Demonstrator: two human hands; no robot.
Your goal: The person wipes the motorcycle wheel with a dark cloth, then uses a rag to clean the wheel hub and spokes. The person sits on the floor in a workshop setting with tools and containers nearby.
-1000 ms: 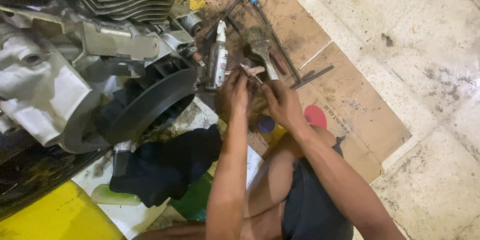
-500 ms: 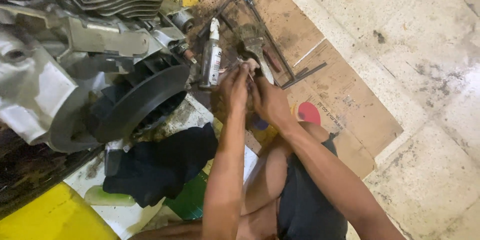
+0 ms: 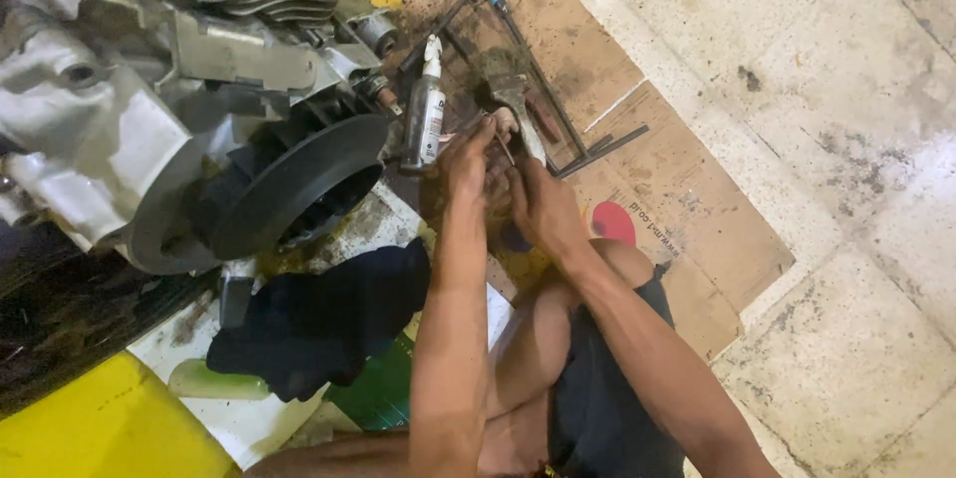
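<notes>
Left to right: engine [image 3: 149, 129] with black pulley [image 3: 289, 189], small spray bottle [image 3: 426, 110] upright beside it. My left hand [image 3: 466, 161] and right hand [image 3: 543, 209] pinch a small greasy metal part [image 3: 501, 139] over the cardboard [image 3: 697, 199]; likely stiff, light, slippery, so grip its edges.

- The engine [image 3: 129, 129] was dull silver-grey, with dark ribbed fins on top.
- The round cover [image 3: 289, 189] was black.
- The spray bottle [image 3: 426, 115] was silver with a white nozzle.
- The cardboard [image 3: 687, 189] was brown, oil-stained, with a red spot.
- The rag [image 3: 319, 319] was black.
- The floor tiles [image 3: 846, 90] were speckled pale grey.
</notes>
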